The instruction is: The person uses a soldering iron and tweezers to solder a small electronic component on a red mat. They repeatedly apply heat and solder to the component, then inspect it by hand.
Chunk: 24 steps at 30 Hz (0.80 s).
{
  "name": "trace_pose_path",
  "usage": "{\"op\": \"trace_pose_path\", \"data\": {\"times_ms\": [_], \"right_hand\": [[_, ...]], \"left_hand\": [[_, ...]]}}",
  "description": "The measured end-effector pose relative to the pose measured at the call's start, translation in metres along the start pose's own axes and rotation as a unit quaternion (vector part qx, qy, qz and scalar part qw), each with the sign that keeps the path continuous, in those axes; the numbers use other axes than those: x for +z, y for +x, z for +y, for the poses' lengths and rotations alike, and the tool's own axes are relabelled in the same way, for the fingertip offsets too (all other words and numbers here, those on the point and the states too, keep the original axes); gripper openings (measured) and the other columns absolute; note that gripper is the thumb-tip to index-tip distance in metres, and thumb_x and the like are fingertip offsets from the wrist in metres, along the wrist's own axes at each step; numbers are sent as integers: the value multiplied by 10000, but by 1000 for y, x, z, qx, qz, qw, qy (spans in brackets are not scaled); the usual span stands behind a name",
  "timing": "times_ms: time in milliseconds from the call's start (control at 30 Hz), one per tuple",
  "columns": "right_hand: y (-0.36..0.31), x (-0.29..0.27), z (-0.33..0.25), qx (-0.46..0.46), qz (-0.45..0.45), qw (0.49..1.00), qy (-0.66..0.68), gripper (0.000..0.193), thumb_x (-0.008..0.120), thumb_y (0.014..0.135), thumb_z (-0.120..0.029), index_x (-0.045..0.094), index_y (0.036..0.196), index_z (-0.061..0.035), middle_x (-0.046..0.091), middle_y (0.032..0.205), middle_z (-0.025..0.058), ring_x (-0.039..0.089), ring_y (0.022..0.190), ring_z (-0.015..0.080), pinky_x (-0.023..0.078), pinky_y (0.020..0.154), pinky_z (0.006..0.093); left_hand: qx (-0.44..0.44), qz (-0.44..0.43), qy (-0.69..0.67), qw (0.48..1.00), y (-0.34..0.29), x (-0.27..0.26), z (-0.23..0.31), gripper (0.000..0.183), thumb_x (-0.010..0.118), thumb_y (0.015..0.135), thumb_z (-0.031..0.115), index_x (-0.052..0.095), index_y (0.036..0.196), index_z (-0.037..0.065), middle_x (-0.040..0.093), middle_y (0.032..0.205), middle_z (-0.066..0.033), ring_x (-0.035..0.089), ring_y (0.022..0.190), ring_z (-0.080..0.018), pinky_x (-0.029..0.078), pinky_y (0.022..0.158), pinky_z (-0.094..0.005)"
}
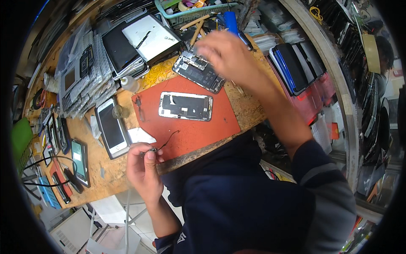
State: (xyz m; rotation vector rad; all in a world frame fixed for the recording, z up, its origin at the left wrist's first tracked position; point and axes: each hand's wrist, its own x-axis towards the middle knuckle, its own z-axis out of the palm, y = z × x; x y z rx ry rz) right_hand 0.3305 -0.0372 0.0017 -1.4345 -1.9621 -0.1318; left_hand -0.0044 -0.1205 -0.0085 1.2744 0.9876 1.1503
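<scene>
Near the front edge of the bench my left hand [144, 171] pinches a small dark phone part with a thin flex cable [170, 139] trailing up and right from it. My right hand [226, 55] is over the upper right end of an opened phone body [199, 72], whose battery and circuit board show. Motion smears its fingers, so whether they hold anything is unclear. A phone screen assembly [185, 106] lies back side up on the red mat [198, 139], between my hands.
Left of the mat lies a white-framed phone [112, 129]; a second phone [79, 161] is farther left. A small bottle [130, 84] stands by yellow wire [157, 75]. Behind are bubble-wrapped packs [84, 84], wooden-handled tools [195, 33] and a teal basket [186, 17].
</scene>
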Motion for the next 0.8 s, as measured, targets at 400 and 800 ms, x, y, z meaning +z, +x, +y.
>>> {"op": "trace_pose_path", "data": {"times_ms": [400,800], "right_hand": [[23,7,37,16,-26,995,-98,93,697,951,-124,764,986,-71,679,944,77,639,935,291,470,869,423],[8,-27,-130,-119,-151,957,217,191,784,840,-2,731,1019,-43,656,968,100,654,881,299,535,744,386]], "left_hand": [[1,10,-47,999,3,14,-8,104,642,1058,73,623,1111,-15,634,962,-58,645,817,-124,539,698,-256],[41,-14,-12,999,7,16,-3,86,632,1054,40,639,1100,-32,607,987,-79,643,804,-122,538,708,-256]]}}
